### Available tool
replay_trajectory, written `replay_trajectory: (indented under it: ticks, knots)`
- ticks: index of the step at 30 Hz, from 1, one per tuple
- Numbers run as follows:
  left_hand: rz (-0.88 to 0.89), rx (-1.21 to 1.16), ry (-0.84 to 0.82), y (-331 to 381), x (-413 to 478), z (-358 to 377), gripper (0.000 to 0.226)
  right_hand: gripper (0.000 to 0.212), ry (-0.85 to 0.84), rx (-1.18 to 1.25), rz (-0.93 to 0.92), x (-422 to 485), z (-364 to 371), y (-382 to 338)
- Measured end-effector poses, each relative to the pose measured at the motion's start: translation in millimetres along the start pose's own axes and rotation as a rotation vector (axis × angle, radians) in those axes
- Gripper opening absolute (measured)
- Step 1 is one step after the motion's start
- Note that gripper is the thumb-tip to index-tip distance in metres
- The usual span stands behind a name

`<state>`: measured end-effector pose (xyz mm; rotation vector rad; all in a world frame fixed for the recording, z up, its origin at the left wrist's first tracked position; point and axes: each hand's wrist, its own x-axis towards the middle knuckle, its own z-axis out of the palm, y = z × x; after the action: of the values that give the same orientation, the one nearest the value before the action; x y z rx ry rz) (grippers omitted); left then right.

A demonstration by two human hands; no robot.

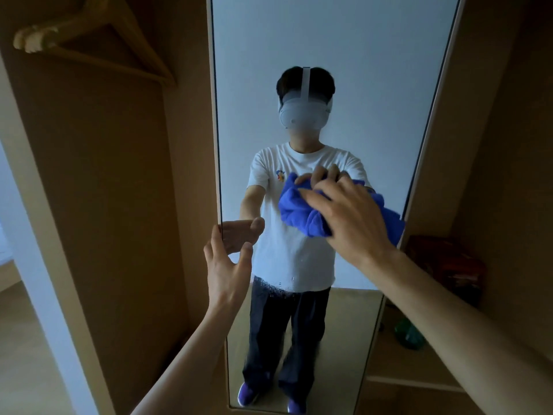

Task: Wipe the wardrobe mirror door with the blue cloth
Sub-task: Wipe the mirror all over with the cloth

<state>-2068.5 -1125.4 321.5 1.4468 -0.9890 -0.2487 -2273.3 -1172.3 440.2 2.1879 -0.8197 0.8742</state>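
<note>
— Nearest the camera, what do the arms do?

— Both bare forearms reach forward to the tall narrow mirror door (329, 40) of the light wooden wardrobe (119, 190). On the left, the left hand (229, 262) has its fingers spread and loosely curled at the mirror's left edge, thumb on the glass side, fingers toward the edge; it is unclenched, and whether it truly grips the edge I cannot tell.

— And the right?

— The right hand (350, 214) presses a bunched bright blue cloth (302, 211) flat against the glass, about mid-height, toward the mirror's right edge. Its fingers lie splayed over the cloth, pinning it to the glass.

— Anything on the glass itself?

— A patch of small droplets or smears (270, 287) sits below the left hand, lower than the cloth.

— Farther off?

— To the right, on a wardrobe shelf, a dark red box-like object (449, 265) and something green (408, 333) below it, both too dim to identify. Upper left, far inside the wardrobe, hang wooden clothes hangers (98, 40).
</note>
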Motion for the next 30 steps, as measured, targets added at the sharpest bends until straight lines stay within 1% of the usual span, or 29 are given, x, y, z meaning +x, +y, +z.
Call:
replay_trajectory:
  ticks: [4, 9, 12, 15, 18, 19, 22, 24, 30]
  knots:
    - [-0.002, -0.027, 0.018, 0.4, -2.1, 4.0, 0.075, 0.045, 0.041, -0.024, 0.027, 18.4, -12.8, 21.8]
    - [0.007, 0.007, 0.074, 0.1, -3.7, 7.9, 0.074, 0.04, 0.055, 0.0, -0.048, 6.9, -3.4, 19.7]
    - [0.0, 0.015, 0.095, -0.2, -4.9, 11.7, 0.074, 0.03, -0.012, -0.028, -0.103, -12.4, 9.3, 11.2]
    - [-0.008, 0.042, 0.107, -1.8, -8.6, 13.9, 0.074, 0.035, -0.062, 0.031, -0.12, -40.1, 20.8, 0.1]
    - [-0.004, 0.051, 0.106, -3.1, -12.2, 14.3, 0.075, 0.039, -0.165, 0.054, -0.13, -61.3, 30.4, -8.3]
    - [-0.002, 0.055, 0.105, -3.4, -12.6, 14.2, 0.075, 0.04, -0.176, 0.064, -0.126, -64.3, 31.6, -8.3]
    - [-0.008, 0.071, 0.104, -3.5, -12.5, 13.5, 0.075, 0.044, -0.175, 0.095, -0.11, -61.0, 28.7, -2.3]
    - [-0.006, 0.076, 0.102, -4.2, -13.1, 13.4, 0.076, 0.042, -0.158, 0.111, -0.088, -54.4, 22.3, 5.6]
    - [-0.001, 0.101, 0.105, -7.2, -16.6, 14.4, 0.076, 0.04, -0.035, 0.066, -0.015, -22.7, -11.8, 50.1]
